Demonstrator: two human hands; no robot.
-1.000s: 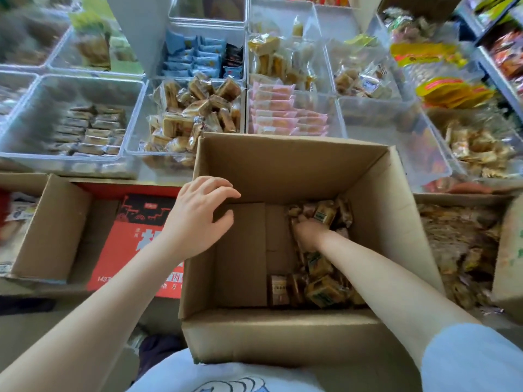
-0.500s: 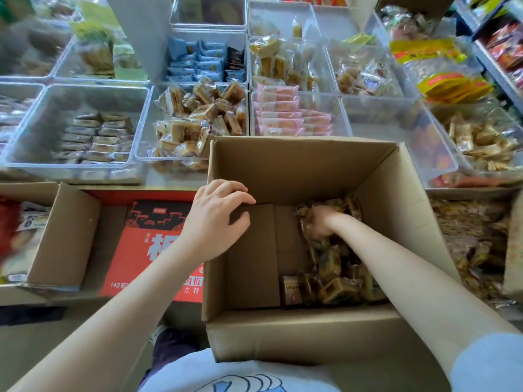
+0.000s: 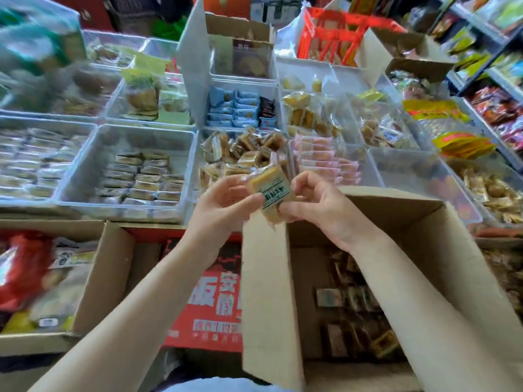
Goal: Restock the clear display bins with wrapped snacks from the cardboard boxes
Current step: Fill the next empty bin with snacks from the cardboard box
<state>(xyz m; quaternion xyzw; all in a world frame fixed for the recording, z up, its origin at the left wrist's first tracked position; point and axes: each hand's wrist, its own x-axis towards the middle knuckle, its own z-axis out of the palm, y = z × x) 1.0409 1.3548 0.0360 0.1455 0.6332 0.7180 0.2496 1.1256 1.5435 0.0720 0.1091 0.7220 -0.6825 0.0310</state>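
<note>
Both hands hold wrapped snacks (image 3: 272, 190), yellow-brown blocks in clear wrappers with a dark label, above the far left corner of an open cardboard box (image 3: 268, 292). My left hand (image 3: 226, 205) grips them from the left, my right hand (image 3: 319, 205) from the right. More wrapped snacks (image 3: 353, 312) lie in shadow on the box floor. Just beyond the hands stands a clear bin (image 3: 198, 154) heaped with similar brown snacks (image 3: 243, 148).
A clear bin (image 3: 85, 171) with flat packets sits at left, a bin of pink packets (image 3: 325, 159) at right. A red printed carton (image 3: 209, 301) lies beside the box. Another cardboard box (image 3: 93, 278) with bagged goods stands at the left. Shelves (image 3: 486, 80) run along the right.
My right hand has come up out of the box with snacks. My left hand has left the box's edge and joined it. The view has tilted up and is blurred.
</note>
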